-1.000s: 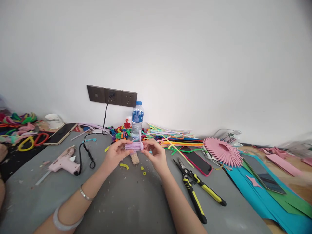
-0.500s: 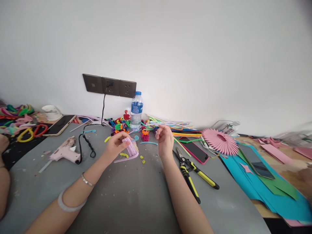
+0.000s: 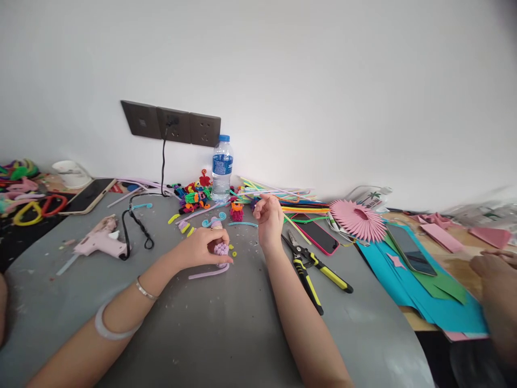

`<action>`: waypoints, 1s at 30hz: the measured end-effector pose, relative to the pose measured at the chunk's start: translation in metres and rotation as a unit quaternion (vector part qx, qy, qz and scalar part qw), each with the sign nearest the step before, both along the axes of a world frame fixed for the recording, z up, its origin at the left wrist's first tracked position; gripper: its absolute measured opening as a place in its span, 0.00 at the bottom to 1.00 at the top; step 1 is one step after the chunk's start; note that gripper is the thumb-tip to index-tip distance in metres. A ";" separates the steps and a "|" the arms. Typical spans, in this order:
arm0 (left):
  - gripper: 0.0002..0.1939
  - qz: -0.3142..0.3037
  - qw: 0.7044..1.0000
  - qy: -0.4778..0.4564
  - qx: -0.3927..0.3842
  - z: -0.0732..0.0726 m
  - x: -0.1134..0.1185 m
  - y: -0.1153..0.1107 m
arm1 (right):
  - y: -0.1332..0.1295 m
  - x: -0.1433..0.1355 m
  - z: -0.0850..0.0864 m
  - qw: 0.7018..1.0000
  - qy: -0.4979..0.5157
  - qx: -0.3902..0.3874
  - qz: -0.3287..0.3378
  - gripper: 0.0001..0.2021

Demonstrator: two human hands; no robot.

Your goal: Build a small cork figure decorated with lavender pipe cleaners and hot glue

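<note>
My left hand (image 3: 204, 247) curls its fingers and thumb round a small lilac pipe-cleaner piece (image 3: 221, 249) with a bumpy top, low over the grey table. A bent lilac stem (image 3: 208, 272) lies beside the thumb. My right hand (image 3: 270, 221) is raised above the table with its fingers loosely bent and apart, and no object shows in it. Behind the left hand are a light blue curled piece (image 3: 213, 217) and a small lilac and yellow piece (image 3: 186, 227). Pliers (image 3: 311, 261) with yellow and black handles lie right of my right forearm.
A pink glue gun (image 3: 100, 242) with its cord lies left. Along the wall stand a water bottle (image 3: 222, 170) and colourful pipe cleaners (image 3: 307, 209). Right are a phone (image 3: 317, 235), a pink paper fan (image 3: 347, 215), blue paper (image 3: 388, 280) and another person's hand (image 3: 495, 275).
My left hand has turned and moved slightly lower, and the lilac piece now shows its bumpy top. The view has shifted a little. My right hand stays raised.
</note>
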State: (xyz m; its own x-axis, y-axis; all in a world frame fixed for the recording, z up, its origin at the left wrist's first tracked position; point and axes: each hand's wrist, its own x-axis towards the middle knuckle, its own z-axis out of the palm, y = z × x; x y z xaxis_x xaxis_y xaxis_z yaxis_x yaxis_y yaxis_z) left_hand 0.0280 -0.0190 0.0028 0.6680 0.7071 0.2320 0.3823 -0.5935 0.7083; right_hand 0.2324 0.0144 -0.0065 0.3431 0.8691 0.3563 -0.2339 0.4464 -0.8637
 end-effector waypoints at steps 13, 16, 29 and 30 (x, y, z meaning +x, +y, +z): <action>0.07 -0.077 0.996 -0.007 -0.037 0.002 0.000 0.004 | 0.000 0.000 -0.001 1.000 -0.001 0.002 0.016 0.15; 0.07 -0.092 0.995 0.009 -0.033 0.003 0.000 0.004 | -0.001 0.000 -0.001 1.000 0.001 0.003 0.022 0.14; 0.04 -0.096 0.994 0.024 -0.040 0.004 0.001 0.001 | -0.005 -0.008 0.001 0.997 -0.024 0.001 0.071 0.18; 0.04 -0.093 0.995 0.026 -0.037 0.004 0.000 0.001 | -0.006 -0.009 0.001 0.995 -0.027 0.003 0.094 0.19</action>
